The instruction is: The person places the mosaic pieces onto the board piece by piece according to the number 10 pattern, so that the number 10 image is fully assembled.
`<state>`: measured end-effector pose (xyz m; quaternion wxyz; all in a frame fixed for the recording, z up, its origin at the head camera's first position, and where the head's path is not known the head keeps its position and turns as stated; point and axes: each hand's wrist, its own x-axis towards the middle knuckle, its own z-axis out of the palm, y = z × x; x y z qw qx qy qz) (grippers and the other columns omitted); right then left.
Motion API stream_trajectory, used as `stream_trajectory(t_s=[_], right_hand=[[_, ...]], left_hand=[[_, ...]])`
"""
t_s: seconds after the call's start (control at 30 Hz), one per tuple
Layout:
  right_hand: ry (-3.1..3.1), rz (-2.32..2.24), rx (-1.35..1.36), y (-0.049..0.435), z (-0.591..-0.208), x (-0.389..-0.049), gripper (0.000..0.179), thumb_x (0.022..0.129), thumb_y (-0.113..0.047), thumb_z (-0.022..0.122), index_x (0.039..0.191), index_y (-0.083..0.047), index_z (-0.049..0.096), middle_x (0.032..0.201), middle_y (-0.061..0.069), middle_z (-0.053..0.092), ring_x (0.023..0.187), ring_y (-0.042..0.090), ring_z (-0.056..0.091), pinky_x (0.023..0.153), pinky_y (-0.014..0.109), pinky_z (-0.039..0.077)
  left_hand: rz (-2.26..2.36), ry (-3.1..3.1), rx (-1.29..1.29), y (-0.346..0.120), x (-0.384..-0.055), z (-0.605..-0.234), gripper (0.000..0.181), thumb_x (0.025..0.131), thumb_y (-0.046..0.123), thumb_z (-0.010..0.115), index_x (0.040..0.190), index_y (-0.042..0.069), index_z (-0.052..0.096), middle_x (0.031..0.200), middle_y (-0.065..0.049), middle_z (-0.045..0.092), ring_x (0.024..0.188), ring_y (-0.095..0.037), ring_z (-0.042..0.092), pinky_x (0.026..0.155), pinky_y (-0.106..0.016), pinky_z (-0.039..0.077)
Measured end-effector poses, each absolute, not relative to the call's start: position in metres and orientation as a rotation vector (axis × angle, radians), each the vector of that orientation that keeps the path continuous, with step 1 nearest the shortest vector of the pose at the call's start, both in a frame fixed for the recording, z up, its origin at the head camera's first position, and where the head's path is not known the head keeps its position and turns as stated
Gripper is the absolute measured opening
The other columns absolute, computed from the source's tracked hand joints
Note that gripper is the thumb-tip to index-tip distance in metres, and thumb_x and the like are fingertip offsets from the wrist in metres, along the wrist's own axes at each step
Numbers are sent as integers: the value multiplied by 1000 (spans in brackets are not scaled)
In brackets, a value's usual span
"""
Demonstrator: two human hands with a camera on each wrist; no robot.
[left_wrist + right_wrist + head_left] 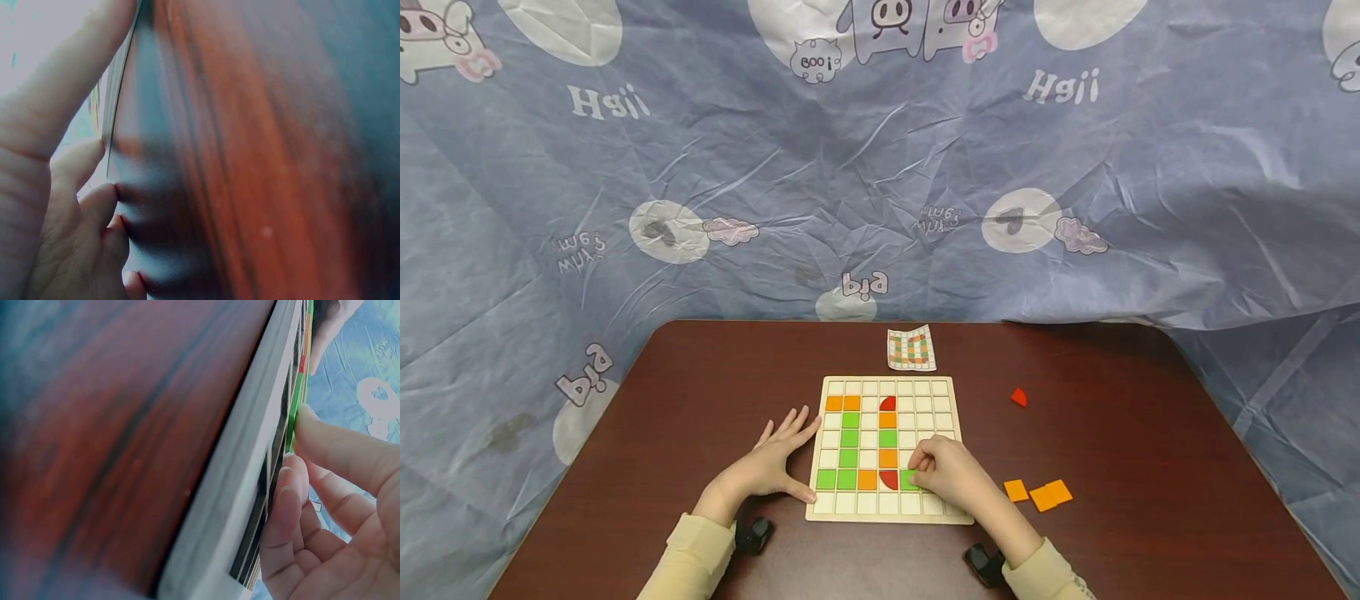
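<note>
A pale wooden grid board (887, 512) lies on the table, with green, orange and red pieces in several of its cells. At its lower right, my right hand (951, 475) pinches a green square tile (907, 480) at a cell beside a red quarter-circle piece (889, 480). The right wrist view shows the thumb against the green tile (293, 415), with the other fingers curled near it. My left hand (767, 462) is spread along the board's left edge, thumb by the lower corner and fingers by the side. Its fingers (94, 206) are straight or relaxed in the left wrist view.
A small printed pattern card (912, 348) lies behind the board. Right of the board are a loose red piece (1018, 397) and several orange square tiles (1015, 490). The dark wooden table (737, 367) ends at a printed blue cloth (775, 167).
</note>
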<state>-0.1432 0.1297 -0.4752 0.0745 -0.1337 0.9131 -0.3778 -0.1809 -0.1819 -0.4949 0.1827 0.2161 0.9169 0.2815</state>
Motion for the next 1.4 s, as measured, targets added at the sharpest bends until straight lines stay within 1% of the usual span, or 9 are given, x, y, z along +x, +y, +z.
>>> stream_trajectory(t_s=[0.1, 0.27, 0.43, 0.6, 0.83, 1.17, 1.4], right_hand=[[2732, -1137, -391, 131, -474, -143, 14, 77, -5, 79, 79, -11, 67, 73, -5, 54, 65, 5, 49, 59, 18, 43], [2698, -1173, -367, 141, -471, -143, 10, 81, -13, 79, 85, -11, 69, 75, -6, 58, 67, 6, 52, 62, 18, 44], [2653, -1260, -269, 157, -464, -144, 8, 84, -16, 76, 89, -12, 71, 77, -3, 62, 70, 10, 54, 62, 20, 45], [2640, -1314, -160, 174, -458, -147, 9, 88, -19, 74, 93, -11, 71, 79, -1, 64, 71, 12, 56, 63, 20, 47], [2678, -1285, -122, 196, -454, -147, 13, 89, -22, 73, 97, -12, 72, 85, -1, 68, 76, 11, 60, 69, 23, 51], [2619, -1277, -132, 223, -461, -139, 19, 88, -25, 74, 102, -12, 71, 89, -1, 69, 81, 11, 63, 71, 23, 52], [2524, -1335, -187, 235, -466, -135, 25, 83, -18, 78, 102, -4, 69, 92, 5, 70, 82, 15, 65, 66, 22, 55]], left_hand=[[801, 2587, 614, -182, -181, -495, 121, 61, 42, 91, 157, 12, 25, 165, -19, 8, 153, -40, 0, 119, -63, -2], [798, 2585, 616, -182, -181, -495, 120, 61, 42, 91, 157, 12, 25, 165, -19, 8, 153, -39, 0, 119, -63, -3], [802, 2570, 609, -182, -180, -493, 120, 62, 41, 90, 158, 12, 24, 165, -18, 6, 153, -39, -2, 120, -63, -4], [801, 2569, 618, -181, -179, -491, 120, 63, 42, 90, 158, 11, 23, 165, -19, 6, 153, -40, -1, 119, -63, -4], [799, 2576, 615, -181, -179, -491, 121, 62, 41, 91, 157, 11, 24, 165, -19, 7, 153, -40, -1, 119, -63, -3], [802, 2578, 618, -181, -181, -493, 122, 61, 42, 91, 158, 12, 23, 165, -18, 6, 153, -40, 0, 119, -64, -3], [801, 2577, 615, -181, -181, -494, 122, 61, 40, 92, 157, 11, 24, 165, -19, 7, 153, -40, 0, 119, -64, -4]])
